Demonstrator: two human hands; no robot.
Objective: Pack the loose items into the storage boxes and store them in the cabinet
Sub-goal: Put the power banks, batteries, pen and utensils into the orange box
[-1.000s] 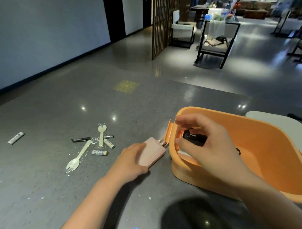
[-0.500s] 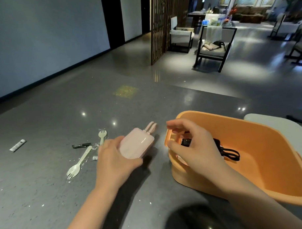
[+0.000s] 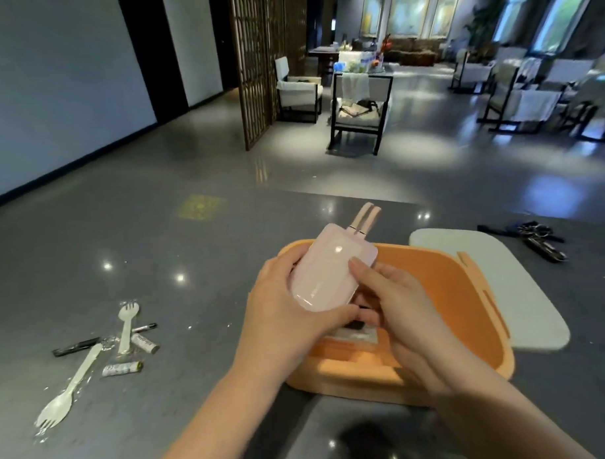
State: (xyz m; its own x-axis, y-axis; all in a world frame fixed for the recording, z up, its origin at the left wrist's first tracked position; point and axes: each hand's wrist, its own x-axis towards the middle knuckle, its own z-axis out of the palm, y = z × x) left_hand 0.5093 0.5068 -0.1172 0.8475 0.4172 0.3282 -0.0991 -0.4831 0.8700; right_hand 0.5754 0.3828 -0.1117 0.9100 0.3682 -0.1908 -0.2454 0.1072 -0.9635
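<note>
Above the orange box [image 3: 483, 329], both hands, left [image 3: 283, 316] and right [image 3: 396, 312], grip the pink power bank [image 3: 333, 273].

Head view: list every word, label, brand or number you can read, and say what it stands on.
No text can be read.
Two batteries: printed labels, too blurred to read.
Black marker: no marking can be made out.
Pink power bank, held by left hand and right hand over the orange box: no print visible.
White label inside the box: blurred.
</note>
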